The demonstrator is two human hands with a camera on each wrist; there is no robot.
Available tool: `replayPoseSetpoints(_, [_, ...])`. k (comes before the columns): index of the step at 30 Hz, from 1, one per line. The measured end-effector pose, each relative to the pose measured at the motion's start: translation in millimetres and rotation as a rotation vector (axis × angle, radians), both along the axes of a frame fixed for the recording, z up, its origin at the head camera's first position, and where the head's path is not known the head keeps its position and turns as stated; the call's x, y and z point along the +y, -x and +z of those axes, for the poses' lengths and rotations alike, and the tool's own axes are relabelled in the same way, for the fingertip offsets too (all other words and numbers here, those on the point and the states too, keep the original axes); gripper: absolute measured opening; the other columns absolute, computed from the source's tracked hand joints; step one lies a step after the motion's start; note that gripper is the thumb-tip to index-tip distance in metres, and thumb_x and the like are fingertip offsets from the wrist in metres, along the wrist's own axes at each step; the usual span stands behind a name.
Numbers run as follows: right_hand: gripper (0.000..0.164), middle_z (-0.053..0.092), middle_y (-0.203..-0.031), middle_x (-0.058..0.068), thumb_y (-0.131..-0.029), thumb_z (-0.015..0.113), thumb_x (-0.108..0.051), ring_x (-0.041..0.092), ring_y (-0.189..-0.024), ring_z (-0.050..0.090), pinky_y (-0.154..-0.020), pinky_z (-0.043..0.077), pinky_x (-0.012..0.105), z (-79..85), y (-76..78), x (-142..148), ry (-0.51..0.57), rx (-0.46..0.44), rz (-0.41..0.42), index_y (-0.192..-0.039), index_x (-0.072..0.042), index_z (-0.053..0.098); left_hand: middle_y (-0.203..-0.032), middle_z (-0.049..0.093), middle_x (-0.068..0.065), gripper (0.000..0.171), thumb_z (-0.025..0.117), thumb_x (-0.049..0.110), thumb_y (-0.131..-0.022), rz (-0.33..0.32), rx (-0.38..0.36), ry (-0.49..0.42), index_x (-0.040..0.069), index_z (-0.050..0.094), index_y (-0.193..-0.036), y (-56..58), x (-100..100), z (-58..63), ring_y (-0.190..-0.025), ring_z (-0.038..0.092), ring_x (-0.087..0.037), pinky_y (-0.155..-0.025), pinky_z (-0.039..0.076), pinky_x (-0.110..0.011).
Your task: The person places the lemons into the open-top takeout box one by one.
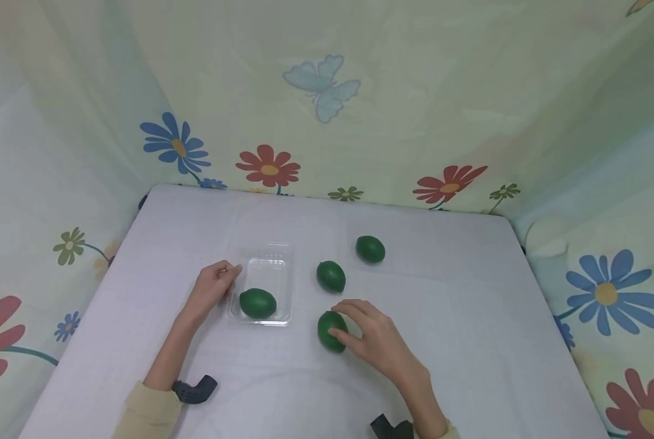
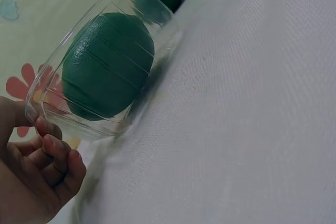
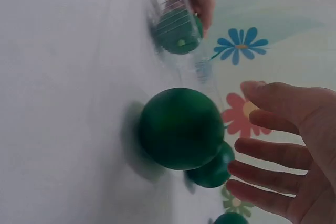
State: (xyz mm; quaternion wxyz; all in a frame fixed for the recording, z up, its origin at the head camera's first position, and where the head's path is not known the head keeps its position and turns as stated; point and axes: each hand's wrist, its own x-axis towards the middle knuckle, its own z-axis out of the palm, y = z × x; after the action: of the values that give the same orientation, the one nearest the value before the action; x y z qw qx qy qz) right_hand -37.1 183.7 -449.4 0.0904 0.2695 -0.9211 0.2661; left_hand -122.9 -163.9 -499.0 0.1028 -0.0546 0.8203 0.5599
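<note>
My left hand (image 1: 213, 286) pinches the left rim of a clear plastic container (image 1: 283, 274) between thumb and fingertips. Inside it lies one green lime (image 1: 258, 303), seen through the ridged wall in the left wrist view. My right hand (image 1: 379, 338) hovers over the nearest loose lime (image 1: 329, 332), thumb and fingers spread. In the right wrist view, a gap shows between the fingertips (image 3: 254, 85) and that lime (image 3: 181, 128), which rests on the white cloth.
Two more limes lie farther back on the white-covered table (image 1: 459, 317), one lime (image 1: 330, 277) right of the container and another lime (image 1: 370, 249) behind it. A flowered curtain (image 1: 393, 110) surrounds the table's back and sides.
</note>
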Motion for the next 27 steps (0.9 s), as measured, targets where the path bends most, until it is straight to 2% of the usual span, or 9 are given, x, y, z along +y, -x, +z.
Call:
replayPoseSetpoints(6, [0.064,0.063,-0.137,0.007,-0.078,0.091,-0.036,0.027,-0.126,0.062,-0.096,0.056,0.044,-13.0,-0.4,-6,-0.081,-0.153,-0.026,-0.133,-0.016,0.065,-0.057,0.053,0.003,0.041,0.058,0.039,-0.105,0.000,-0.004,-0.010,0.000,0.059,-0.094,-1.9,-4,-4.0,-0.059,0.048,-0.016,-0.058,0.041,-0.027])
replayPoseSetpoints(11, [0.074,0.058,-0.144,0.010,-0.077,0.092,-0.037,0.031,-0.129,0.060,-0.097,0.056,0.046,-19.5,-1.0,-12,-0.138,-0.219,-0.031,-0.140,-0.020,0.059,-0.061,0.055,0.001,0.040,0.058,0.039,-0.104,0.006,-0.009,-0.020,0.001,0.059,-0.094,-4.1,-6,-2.3,-0.062,0.049,-0.017,-0.058,0.041,-0.027])
replayPoseSetpoints(18, [0.070,0.057,-0.144,0.010,-0.079,0.091,-0.033,0.030,-0.127,0.061,-0.097,0.056,0.045,-25.4,-1.9,-16,-0.156,-0.229,-0.024,-0.140,-0.020,0.059,-0.067,0.053,0.001,0.037,0.056,0.035,-0.106,-0.002,-0.008,-0.099,0.000,0.059,-0.095,-6.3,-9,-1.6,-0.062,0.051,-0.015,-0.059,0.044,-0.028])
replayPoseSetpoints(27, [0.065,0.058,-0.140,0.010,-0.079,0.091,-0.028,0.029,-0.123,0.063,-0.095,0.057,0.044,-31.1,-3.4,-18,-0.157,-0.206,-0.029,-0.137,-0.020,0.062,-0.069,0.053,-0.001,0.036,0.056,0.036,-0.106,-0.002,-0.018,-0.092,0.003,0.058,-0.091,-7.1,-10,-4.0,-0.063,0.052,-0.016,-0.060,0.044,-0.028])
